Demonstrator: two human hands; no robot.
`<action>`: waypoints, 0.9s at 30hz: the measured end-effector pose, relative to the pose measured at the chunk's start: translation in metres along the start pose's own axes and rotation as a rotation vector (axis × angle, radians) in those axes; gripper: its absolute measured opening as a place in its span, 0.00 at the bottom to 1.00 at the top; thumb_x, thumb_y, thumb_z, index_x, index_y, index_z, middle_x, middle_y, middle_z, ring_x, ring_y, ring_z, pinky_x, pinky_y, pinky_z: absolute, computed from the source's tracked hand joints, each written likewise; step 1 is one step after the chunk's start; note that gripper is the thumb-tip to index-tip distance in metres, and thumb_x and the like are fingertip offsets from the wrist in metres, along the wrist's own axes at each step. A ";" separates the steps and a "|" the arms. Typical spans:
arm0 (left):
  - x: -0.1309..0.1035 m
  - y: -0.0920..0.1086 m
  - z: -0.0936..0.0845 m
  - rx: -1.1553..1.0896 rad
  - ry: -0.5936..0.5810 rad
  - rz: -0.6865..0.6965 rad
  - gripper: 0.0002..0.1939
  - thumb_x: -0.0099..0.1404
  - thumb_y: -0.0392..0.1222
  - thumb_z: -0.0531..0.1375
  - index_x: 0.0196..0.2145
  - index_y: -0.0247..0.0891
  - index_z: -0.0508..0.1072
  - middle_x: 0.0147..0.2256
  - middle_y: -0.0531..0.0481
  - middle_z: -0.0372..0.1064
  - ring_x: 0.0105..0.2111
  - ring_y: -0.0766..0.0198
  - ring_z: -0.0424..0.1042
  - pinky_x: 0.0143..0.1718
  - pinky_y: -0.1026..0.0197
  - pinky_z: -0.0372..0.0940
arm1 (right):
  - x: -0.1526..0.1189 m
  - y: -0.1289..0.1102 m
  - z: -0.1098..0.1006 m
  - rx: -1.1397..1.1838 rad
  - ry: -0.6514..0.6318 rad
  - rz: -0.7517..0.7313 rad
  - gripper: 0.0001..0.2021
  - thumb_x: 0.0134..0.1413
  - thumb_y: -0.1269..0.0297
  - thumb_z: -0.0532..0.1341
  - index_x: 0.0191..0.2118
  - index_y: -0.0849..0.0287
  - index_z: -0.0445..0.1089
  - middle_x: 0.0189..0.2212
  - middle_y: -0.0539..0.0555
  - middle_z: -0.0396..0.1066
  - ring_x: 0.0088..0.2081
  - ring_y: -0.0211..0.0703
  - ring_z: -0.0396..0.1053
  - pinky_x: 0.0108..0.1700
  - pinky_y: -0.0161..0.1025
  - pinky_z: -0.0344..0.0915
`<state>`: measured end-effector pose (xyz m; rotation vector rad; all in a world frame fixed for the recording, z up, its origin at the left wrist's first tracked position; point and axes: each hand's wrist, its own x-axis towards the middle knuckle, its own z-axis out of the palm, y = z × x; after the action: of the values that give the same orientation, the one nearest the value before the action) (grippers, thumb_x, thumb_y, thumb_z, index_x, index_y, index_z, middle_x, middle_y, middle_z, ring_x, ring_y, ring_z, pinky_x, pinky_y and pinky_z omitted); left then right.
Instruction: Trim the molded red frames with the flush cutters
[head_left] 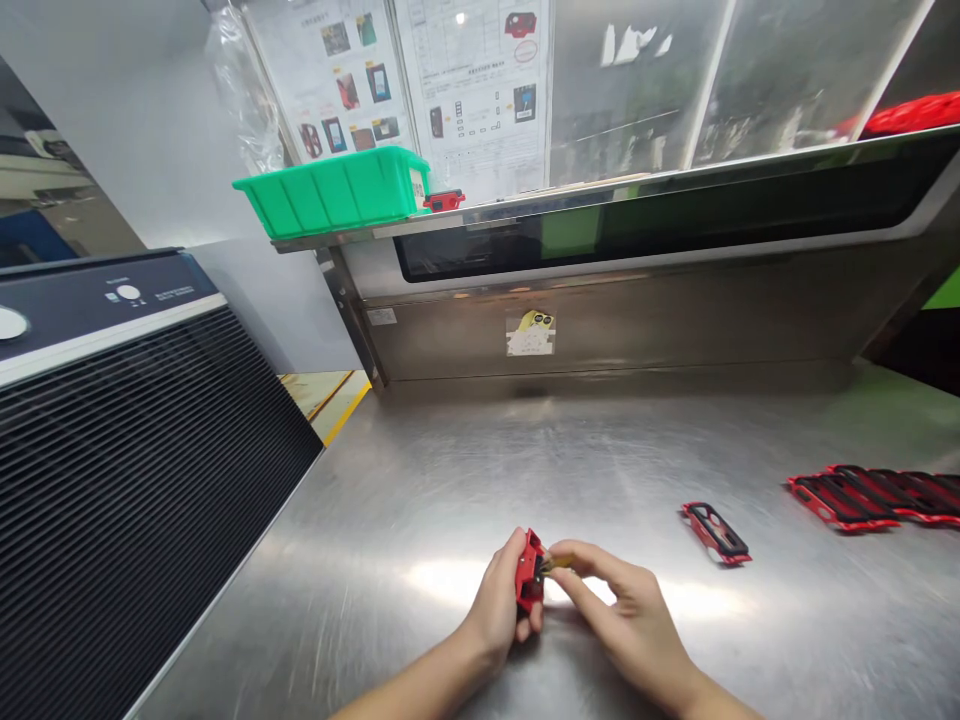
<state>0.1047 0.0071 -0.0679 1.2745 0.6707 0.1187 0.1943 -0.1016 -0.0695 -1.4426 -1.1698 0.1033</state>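
My left hand (496, 598) is closed around a red and black phone case (529, 572), held tilted on edge just above the metal table. My right hand (619, 605) pinches a small thin yellowish tool (559, 562) between thumb and fingers. Its dark tip is at the inner side of the case; whether it touches is too small to tell. Right of my hands, a single red and black phone case (716, 534) lies flat on the table.
Several more red and black cases (847, 500) lie overlapping at the table's right. Above the back panel, a shelf holds a green bin (337, 192) and a small red part (444, 201). A black ribbed machine (142, 470) borders the table (360, 500) on the left.
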 end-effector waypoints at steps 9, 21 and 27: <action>-0.006 0.011 -0.001 -0.095 -0.052 -0.077 0.39 0.42 0.74 0.48 0.35 0.33 0.62 0.11 0.57 0.52 0.09 0.73 0.44 0.15 0.64 0.34 | 0.005 0.014 -0.008 0.070 0.155 0.362 0.20 0.50 0.48 0.60 0.38 0.63 0.71 0.31 0.57 0.73 0.34 0.44 0.73 0.36 0.34 0.71; -0.002 0.004 -0.009 -0.208 -0.278 -0.052 0.32 0.49 0.72 0.50 0.27 0.35 0.58 0.10 0.56 0.49 0.09 0.74 0.44 0.14 0.64 0.31 | 0.002 0.033 -0.005 -0.124 -0.222 0.442 0.23 0.54 0.54 0.53 0.50 0.63 0.66 0.46 0.60 0.69 0.48 0.48 0.68 0.53 0.51 0.63; 0.000 0.000 -0.013 -0.270 -0.482 0.005 0.28 0.55 0.69 0.49 0.25 0.36 0.58 0.09 0.57 0.48 0.08 0.73 0.43 0.13 0.64 0.33 | 0.002 0.029 -0.005 -0.170 -0.143 0.196 0.19 0.62 0.53 0.50 0.46 0.57 0.71 0.47 0.58 0.69 0.50 0.46 0.64 0.53 0.49 0.61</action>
<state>0.0979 0.0175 -0.0695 0.9918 0.2260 -0.0919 0.2149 -0.0971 -0.0896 -1.7220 -1.1722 0.2519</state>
